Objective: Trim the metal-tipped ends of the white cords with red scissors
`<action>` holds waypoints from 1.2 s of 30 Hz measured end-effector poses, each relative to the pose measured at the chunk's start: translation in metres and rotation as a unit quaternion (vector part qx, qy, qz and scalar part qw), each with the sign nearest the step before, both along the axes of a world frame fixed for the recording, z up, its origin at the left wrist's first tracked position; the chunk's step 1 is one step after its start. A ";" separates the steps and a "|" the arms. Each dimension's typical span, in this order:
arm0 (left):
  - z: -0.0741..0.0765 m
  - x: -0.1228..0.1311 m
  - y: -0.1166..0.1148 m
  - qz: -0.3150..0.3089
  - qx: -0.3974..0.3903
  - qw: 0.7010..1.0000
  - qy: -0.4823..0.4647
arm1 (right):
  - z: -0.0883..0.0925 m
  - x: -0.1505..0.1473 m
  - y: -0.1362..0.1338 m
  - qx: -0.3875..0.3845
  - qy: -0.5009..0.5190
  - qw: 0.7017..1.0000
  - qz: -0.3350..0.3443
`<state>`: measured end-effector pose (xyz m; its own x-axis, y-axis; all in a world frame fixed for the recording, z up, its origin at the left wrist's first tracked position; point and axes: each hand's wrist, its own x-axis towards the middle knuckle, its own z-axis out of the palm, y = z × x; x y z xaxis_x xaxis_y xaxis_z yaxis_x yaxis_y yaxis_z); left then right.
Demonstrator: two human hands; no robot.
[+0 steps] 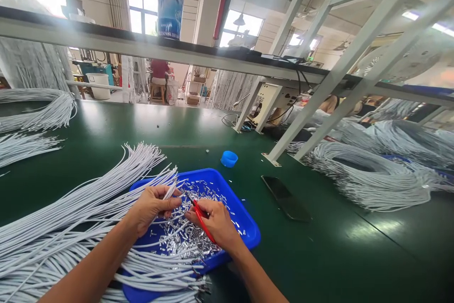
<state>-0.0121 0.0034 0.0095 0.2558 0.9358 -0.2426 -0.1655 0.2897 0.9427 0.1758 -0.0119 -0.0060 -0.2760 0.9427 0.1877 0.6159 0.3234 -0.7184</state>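
Note:
My left hand (152, 206) is closed on the ends of a few white cords (171, 191) over a blue tray (248, 227). My right hand (216, 220) is closed on a red tool (201, 220) with its tip pointing toward the cord ends. The tray holds a heap of small silver metal pieces (184, 237). A large spread of white cords (81, 213) fans out from the lower left, with their ends lying across the tray.
A dark phone (285, 197) lies on the green table (106, 128) right of the tray, a small blue cap (229, 158) behind it. More cord bundles lie at far left (39, 114) and right (372, 175). White frame legs (319, 104) stand mid-table. A person in red (159, 72) sits far back.

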 end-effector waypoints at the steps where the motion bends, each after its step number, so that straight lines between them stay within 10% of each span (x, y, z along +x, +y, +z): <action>1: 0.000 0.001 0.000 0.000 0.004 1.000 0.000 | 0.000 0.000 0.000 -0.004 0.002 1.000 0.001; 13: -0.002 0.005 -0.003 0.044 0.108 0.990 0.082 | -0.006 -0.001 0.000 -0.038 0.012 0.999 -0.012; 21: -0.007 0.005 -0.003 0.106 0.280 0.923 0.241 | -0.012 -0.001 0.000 -0.029 0.000 0.999 -0.017; 29: -0.005 0.004 -0.001 -0.046 0.003 0.999 -0.010 | -0.016 -0.005 0.002 0.027 -0.007 1.000 -0.011; 36: -0.003 0.005 -0.002 -0.015 0.010 1.000 0.018 | -0.005 0.005 0.009 -0.070 0.170 0.982 -0.030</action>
<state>-0.0074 0.0009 0.0067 0.2742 0.9327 -0.2344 -0.1228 0.2757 0.9534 0.1812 -0.0031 -0.0108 -0.1629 0.9785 0.1264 0.3470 0.1767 -0.9211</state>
